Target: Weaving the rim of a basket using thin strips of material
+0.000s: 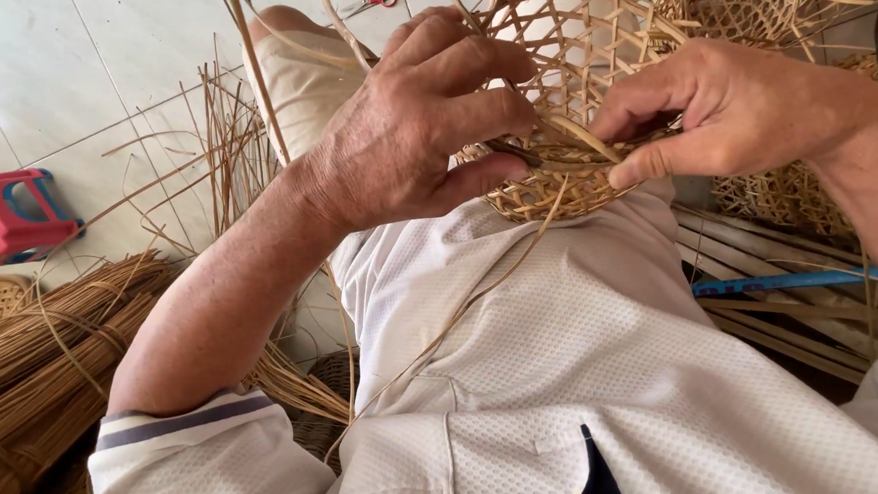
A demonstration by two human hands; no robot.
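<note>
Half-woven open-lattice tan bamboo basket held against the lap, rim unfinished, loose strips sticking out — left hand fingers curled over rim, right hand pinching a flat strip, probably mid-weave.

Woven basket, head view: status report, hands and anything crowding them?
Left hand and right hand both gripping the half-woven basket at its rim. Loose strip ends pinched between fingers. Second basket close behind; nothing blocking.
</note>
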